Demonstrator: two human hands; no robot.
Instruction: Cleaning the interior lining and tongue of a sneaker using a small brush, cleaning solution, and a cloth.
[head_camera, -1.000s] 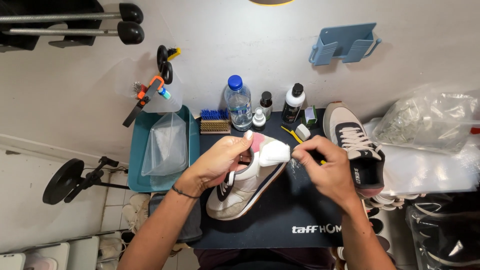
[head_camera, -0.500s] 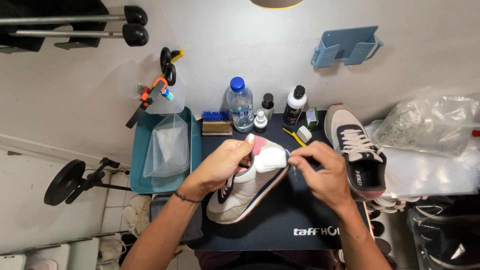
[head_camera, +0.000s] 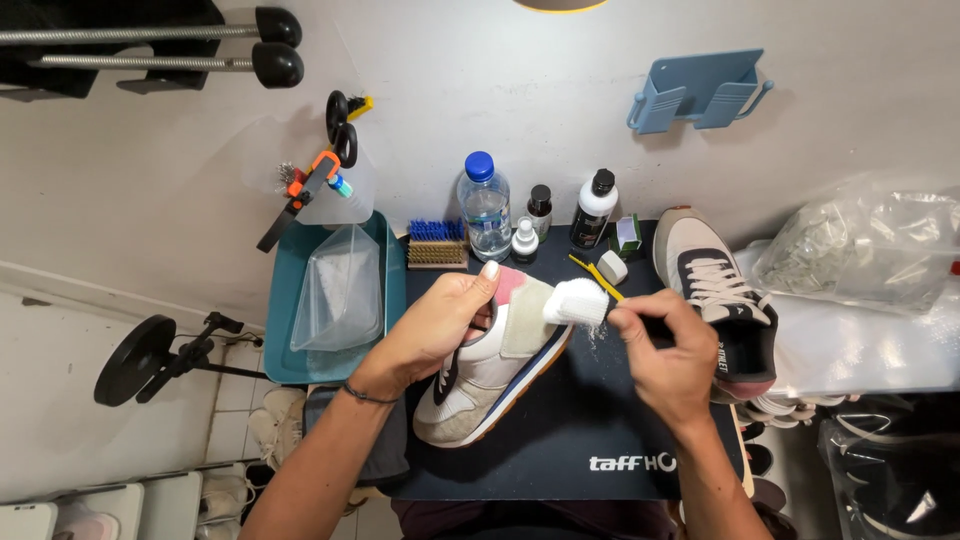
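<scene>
1. We are working at a dark mat (head_camera: 590, 420) on the counter, our left hand (head_camera: 440, 325) gripping the beige sneaker (head_camera: 490, 370) at its heel end.
2. The sneaker is lying on its side, its long axis running from toe near us up and right to the heel; the left hand is nearer it.
3. Our right hand (head_camera: 670, 350) is pinching a brush whose white foamy head (head_camera: 578, 300) is touching the heel, just right of the left hand.
4. Bottles (head_camera: 485, 205) are standing beyond.
</scene>
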